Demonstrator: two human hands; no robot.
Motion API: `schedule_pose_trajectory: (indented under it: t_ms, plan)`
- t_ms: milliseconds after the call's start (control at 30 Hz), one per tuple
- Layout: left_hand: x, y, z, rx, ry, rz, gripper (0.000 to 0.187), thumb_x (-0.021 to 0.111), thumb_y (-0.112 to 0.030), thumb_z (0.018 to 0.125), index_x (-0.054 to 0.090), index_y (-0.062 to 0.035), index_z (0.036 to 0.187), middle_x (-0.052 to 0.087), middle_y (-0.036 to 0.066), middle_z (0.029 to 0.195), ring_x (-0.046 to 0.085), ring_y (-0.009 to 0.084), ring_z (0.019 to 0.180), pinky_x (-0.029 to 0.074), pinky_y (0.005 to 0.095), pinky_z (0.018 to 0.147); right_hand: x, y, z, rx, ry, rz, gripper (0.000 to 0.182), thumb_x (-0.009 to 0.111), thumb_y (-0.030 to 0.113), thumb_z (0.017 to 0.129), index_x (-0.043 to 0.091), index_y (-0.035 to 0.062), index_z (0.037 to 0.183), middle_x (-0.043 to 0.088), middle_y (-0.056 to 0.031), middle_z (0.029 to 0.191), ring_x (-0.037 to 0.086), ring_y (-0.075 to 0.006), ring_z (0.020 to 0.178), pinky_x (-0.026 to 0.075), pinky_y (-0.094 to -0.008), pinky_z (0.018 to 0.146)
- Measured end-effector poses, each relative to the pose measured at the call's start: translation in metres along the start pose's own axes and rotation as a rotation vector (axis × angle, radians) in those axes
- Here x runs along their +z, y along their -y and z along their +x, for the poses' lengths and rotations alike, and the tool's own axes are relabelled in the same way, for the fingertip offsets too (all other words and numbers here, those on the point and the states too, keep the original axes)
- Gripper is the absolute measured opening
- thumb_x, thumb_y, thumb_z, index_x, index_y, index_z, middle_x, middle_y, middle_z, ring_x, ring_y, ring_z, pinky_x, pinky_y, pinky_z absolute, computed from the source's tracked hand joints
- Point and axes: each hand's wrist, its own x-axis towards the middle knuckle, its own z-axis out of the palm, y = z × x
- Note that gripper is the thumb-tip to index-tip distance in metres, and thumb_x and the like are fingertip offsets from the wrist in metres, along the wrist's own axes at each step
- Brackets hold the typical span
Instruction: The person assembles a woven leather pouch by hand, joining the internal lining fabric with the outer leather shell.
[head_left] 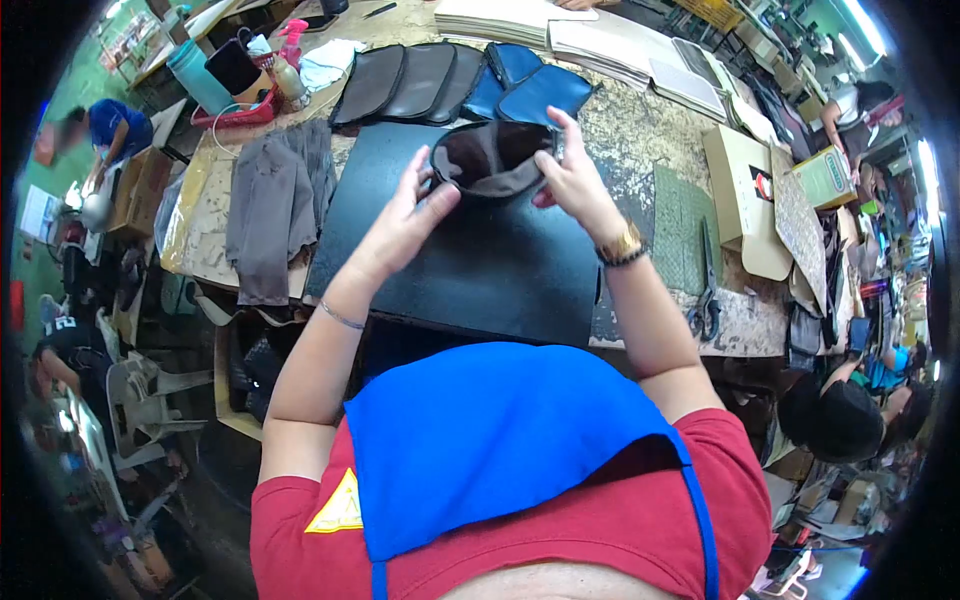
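Between my two hands is a dark pouch (490, 160), its mouth spread wide so the brownish lining inside shows. My left hand (410, 220) grips its left rim, the thumb at the front edge. On the opposite rim, my right hand (578, 180) has its thumb at the edge and a finger raised behind. The pouch is held above a black mat (450, 270). Just beyond it lie several flat dark brown pouches (408, 82) and shiny blue pouches (545, 92), overlapping.
Left of the mat lies a pile of grey-brown fabric pieces (280, 205). Scissors (706, 290) rest on the right beside a green cutting mat (682, 225) and an open cardboard box (745, 200). A red basket (240, 115) and stacked sheets (620, 55) stand farther back. Other people work on both sides.
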Motion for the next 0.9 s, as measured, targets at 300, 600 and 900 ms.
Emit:
schedule_pose_trajectory:
  t_ms: [300,600,900]
  plan:
    - [0.009,0.002,-0.011,0.071,-0.066,0.026,0.060,0.063,-0.016,0.089,0.040,0.0029,0.142,0.057,0.017,0.130,0.055,0.0213,0.119,0.040,0.0328,0.105,0.000,0.016,-0.072,0.071,0.198,-0.097,0.039,0.063,0.021,0.095,0.048,0.0050,0.128,0.063,-0.0102,0.086,0.059,-0.0127,0.054,0.049,-0.0262,0.052]
    - [0.004,-0.008,0.011,-0.072,-0.046,0.284,0.044,0.057,-0.023,0.090,0.057,0.0013,0.126,0.066,0.013,0.107,0.061,0.0174,0.099,0.047,0.0304,0.089,0.023,0.022,-0.013,-0.545,0.041,-0.675,0.041,0.070,0.035,0.085,0.066,0.0037,0.110,0.070,-0.0152,0.093,0.067,-0.0331,0.089,0.052,-0.0418,0.080]
    - [-0.001,-0.031,0.009,-0.155,0.039,0.441,0.031,0.062,-0.024,0.095,0.071,0.0032,0.107,0.069,0.002,0.081,0.057,0.0064,0.073,0.047,0.0244,0.069,0.026,0.022,-0.014,-0.397,0.116,-0.595,0.021,0.068,0.028,0.086,0.073,0.0085,0.088,0.070,-0.0126,0.076,0.068,-0.0306,0.074,0.052,-0.0407,0.068]
